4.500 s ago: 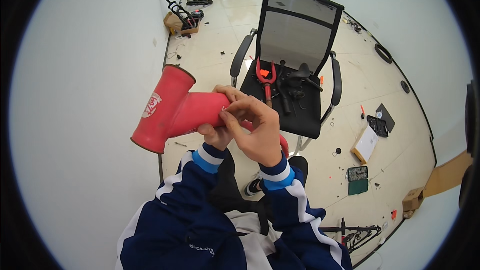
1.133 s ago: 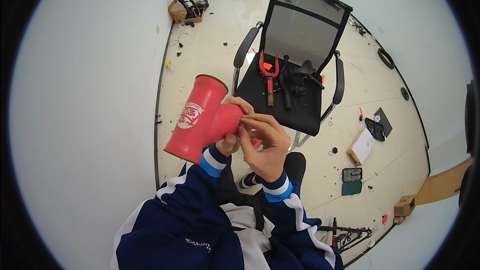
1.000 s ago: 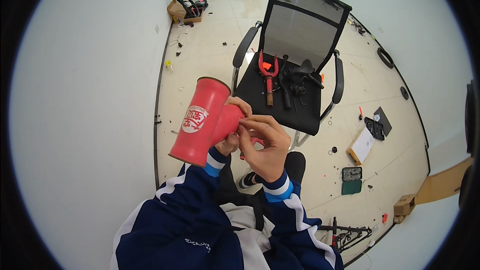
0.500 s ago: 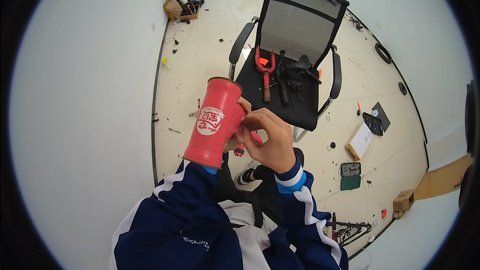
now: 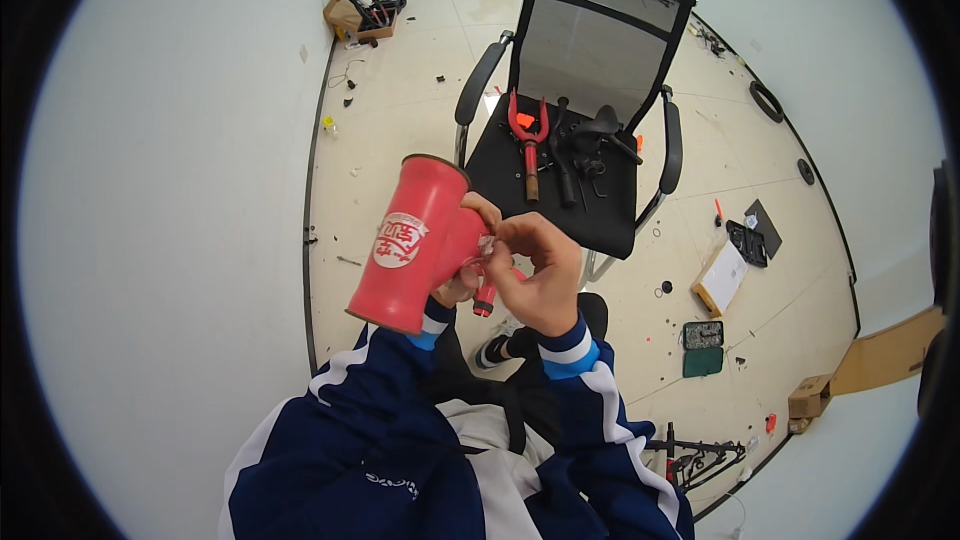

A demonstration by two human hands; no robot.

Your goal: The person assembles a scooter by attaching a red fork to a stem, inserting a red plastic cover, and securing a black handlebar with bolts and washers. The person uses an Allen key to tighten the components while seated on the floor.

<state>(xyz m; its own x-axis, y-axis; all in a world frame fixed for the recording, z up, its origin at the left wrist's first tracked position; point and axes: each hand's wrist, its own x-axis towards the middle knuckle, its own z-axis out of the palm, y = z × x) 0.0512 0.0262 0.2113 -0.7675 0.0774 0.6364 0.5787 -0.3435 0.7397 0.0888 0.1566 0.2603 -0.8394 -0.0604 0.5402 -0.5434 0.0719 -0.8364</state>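
A red bicycle frame (image 5: 415, 240) is held up close in front of me, its flared head tube tilted and bearing a round white emblem. My left hand (image 5: 458, 285) is wrapped round the frame behind the head tube, which hides part of the hand. At the frame's right side my right hand (image 5: 540, 270) has thumb and forefinger pinched together on a small whitish scrap (image 5: 486, 245) against the red tube. Whether that scrap is a peeling sticker or a bit of paper I cannot make out. Another red part of the frame with a dark end (image 5: 483, 302) shows below the hands.
Ahead stands a black mesh office chair (image 5: 600, 50); on its seat lie a red bicycle fork (image 5: 530, 145), dark handlebar-like parts (image 5: 565, 155) and a black saddle (image 5: 600, 125). On the floor at right are a green tool case (image 5: 702, 362) and a white box (image 5: 722, 278). A wall (image 5: 180, 220) rises at left.
The frame has shifted slightly left and tilted a little more. My right hand has moved slightly, and the whitish scrap at its fingertips now shows more plainly.
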